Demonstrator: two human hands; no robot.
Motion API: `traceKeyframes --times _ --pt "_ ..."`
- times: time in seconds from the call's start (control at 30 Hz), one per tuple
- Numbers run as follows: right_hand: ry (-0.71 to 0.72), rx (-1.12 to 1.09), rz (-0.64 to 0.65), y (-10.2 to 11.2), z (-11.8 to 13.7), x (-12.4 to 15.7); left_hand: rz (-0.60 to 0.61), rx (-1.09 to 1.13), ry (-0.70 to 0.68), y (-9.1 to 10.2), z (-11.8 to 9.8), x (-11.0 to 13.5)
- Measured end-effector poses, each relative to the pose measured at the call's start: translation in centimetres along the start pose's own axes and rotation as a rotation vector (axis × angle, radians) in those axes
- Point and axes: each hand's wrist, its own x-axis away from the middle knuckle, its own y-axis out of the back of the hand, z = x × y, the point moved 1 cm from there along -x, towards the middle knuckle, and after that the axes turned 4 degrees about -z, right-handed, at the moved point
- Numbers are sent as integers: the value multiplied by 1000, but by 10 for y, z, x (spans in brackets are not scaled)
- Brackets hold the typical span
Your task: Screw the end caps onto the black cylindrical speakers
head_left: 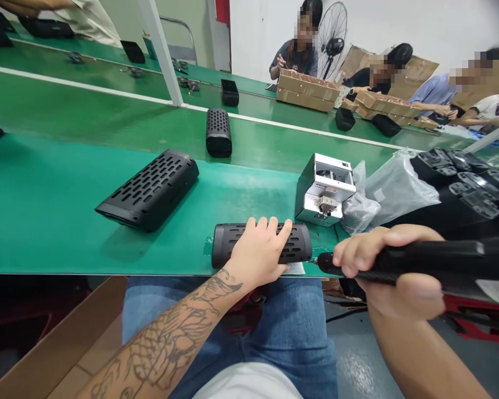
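My left hand [260, 246] spread flat, pinning perforated housing [228, 242]; my right hand [393, 269] clamped on screwdriver [441, 257], bit at housing's end. Advise: driver square, housing pinned.

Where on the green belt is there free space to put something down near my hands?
Bare green belt lies left of the big black perforated casing, and between it and the small black perforated casing under the left hand. Crowded right: silver box, plastic bags.
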Motion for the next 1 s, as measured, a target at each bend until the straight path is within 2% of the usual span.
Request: traceKeyframes --times 0.13,0.23,0.43,0.77,1.0 --pt "-13 -12 -18 -4 -23 -2 -5 4 -5 0 -1 1" --pt "-34 20 -12 -4 -31 -4 1 3 -3 1 -1 1" --pt "-56 15 24 -1 -34 -3 1 0 -4 1 -1 -1" --pt "-136 -20 180 1 -35 -10 29 13 7 3 -2 -3" --pt "-150 -28 224 -3 -39 -10 14 33 3 3 -2 -4"
